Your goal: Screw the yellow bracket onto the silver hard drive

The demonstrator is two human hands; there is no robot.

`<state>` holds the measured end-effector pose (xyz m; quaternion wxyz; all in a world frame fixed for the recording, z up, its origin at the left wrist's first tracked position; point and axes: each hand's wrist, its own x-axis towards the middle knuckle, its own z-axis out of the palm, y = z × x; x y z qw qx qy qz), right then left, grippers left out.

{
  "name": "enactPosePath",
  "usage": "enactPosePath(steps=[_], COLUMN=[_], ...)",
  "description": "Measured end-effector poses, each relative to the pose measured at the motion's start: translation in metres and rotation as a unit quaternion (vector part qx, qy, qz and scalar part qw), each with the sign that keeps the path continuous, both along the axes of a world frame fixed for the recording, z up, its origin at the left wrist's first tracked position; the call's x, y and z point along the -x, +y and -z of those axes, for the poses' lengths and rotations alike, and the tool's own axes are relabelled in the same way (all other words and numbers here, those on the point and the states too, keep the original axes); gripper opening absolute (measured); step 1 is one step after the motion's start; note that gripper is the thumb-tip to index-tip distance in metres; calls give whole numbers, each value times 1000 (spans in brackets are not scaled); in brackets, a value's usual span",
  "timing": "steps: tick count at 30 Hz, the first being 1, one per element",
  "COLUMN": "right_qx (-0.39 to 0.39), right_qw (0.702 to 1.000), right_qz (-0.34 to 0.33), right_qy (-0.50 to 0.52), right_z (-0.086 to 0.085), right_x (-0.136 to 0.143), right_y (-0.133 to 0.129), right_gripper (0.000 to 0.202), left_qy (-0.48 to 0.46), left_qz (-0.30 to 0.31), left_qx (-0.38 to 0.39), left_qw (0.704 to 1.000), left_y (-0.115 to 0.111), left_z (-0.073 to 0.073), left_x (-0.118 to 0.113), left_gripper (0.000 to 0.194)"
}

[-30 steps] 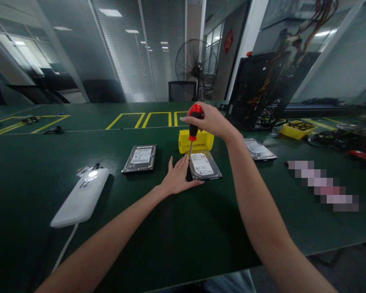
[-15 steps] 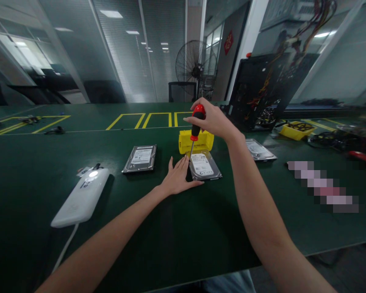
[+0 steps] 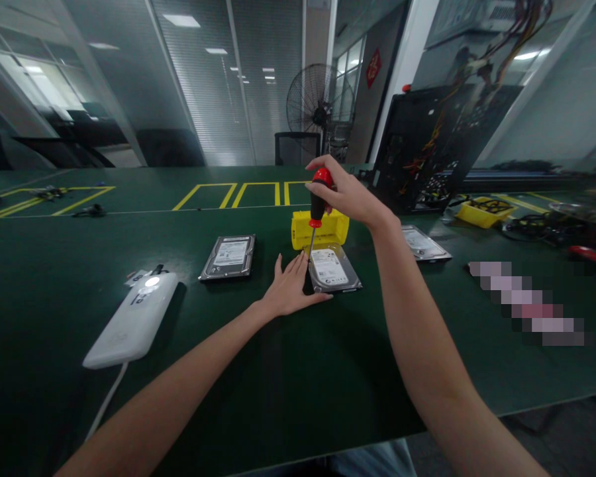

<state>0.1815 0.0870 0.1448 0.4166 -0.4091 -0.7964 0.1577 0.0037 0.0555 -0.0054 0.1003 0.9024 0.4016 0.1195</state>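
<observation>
Since the earlier frame, the right hand (image 3: pixel 350 192) has turned slightly on the screwdriver (image 3: pixel 318 207), the thumb now lying further right across the handle; the left hand (image 3: pixel 285 291) and the hard drive (image 3: pixel 330 268) have not shifted. The right fingers grip the handle from above, a hold that would suit twisting and pressing down. The shaft leans a little, its tip at the drive's left edge; whether it sits in a screw is too small to tell. The left fingers are extended, gripping nothing, tips against that same edge, with the thumb along the near one, probably bracing the drive and steadying the tip. The drive lies flat between the near and far edges of the surface (image 3: pixel 278 371). Just behind it is a yellow bin (image 3: pixel 335 230), perhaps kept close for small parts. Further out, a second drive (image 3: pixel 228 257) lies left and a third drive (image 3: pixel 422 244) right, both apart, leaving elbow room.
</observation>
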Motion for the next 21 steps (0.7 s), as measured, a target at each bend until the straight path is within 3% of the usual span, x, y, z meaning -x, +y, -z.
enactPosePath(steps=[9, 21], right_qx=[-73, 7], right_qw=[997, 985], right_qz=[26, -64], right_qy=[-10, 162], right_z=[9, 15], right_x=[14, 12], right_y=[10, 24], right_gripper=[35, 37], left_qy=[2, -5], left_qz=[-6, -2], left_qx=[2, -9], left_qw=[1000, 1000], left_y=[0, 0], left_z=[-1, 1], left_x=[-1, 0], left_gripper=[112, 109])
